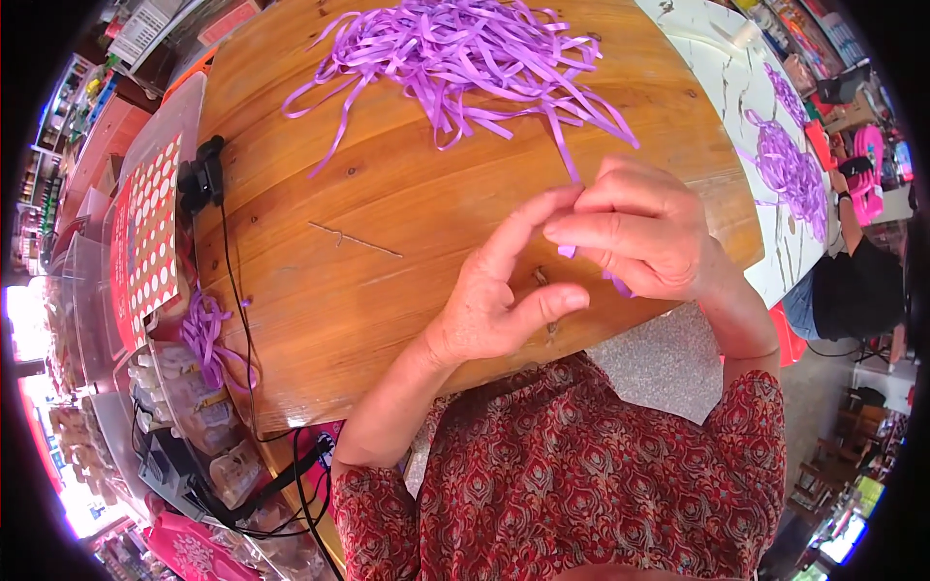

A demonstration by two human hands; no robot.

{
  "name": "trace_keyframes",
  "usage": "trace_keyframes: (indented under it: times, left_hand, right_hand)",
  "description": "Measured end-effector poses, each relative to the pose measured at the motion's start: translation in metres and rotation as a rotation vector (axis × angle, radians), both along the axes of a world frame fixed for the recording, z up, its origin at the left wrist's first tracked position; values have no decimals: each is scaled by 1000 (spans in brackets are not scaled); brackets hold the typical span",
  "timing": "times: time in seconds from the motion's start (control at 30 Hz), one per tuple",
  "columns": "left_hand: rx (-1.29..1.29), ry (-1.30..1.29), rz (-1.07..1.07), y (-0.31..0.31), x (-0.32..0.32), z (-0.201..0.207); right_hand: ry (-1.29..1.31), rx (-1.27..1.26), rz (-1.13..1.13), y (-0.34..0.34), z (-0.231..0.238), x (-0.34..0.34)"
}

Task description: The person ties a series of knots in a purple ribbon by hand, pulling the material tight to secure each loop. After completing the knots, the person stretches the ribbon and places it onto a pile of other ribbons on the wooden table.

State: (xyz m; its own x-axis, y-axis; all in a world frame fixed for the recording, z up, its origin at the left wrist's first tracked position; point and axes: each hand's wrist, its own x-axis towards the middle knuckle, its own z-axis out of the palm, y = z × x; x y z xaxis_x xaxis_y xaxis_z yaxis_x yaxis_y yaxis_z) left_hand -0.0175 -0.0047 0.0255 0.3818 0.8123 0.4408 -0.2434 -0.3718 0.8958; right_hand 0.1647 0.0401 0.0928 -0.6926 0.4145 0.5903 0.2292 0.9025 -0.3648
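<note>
A purple ribbon strip [568, 165] runs from the heap of purple ribbon strips [465, 58] down into my hands over the round wooden table [329, 300]. My right hand [644, 228] is closed around the strip, with short ends showing below the fingers. My left hand [504, 290] has its forefinger raised to touch the strip by the right fingertips, thumb spread apart. A thin metal wire [354, 239] lies on the wood to the left of my hands.
A black clip-on device [201, 176] with a cable sits at the table's left edge. A small purple ribbon bundle [205, 334] hangs there too. Clear boxes and a red dotted card [145, 232] stand left. Another person [852, 281] sits right, by a white table [765, 116] with more ribbon.
</note>
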Motion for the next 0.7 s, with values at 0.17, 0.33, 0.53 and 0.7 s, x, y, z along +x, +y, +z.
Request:
trace_keyframes:
  times: [0.17,0.33,0.53,0.7]
  left_hand:
    - [-313,-212,-112,-3,-3,-8]
    - [-275,-283,108,8,2,1]
    - [-493,-340,312,3,3,-8]
    - [-371,-458,183,20,-12,20]
  right_hand:
    - [26,-97,-188,-5,2,7]
    - [-6,91,-178,11,-18,8]
    - [27,148,-150,17,-1,-6]
    - [203,-144,-69,36,0,23]
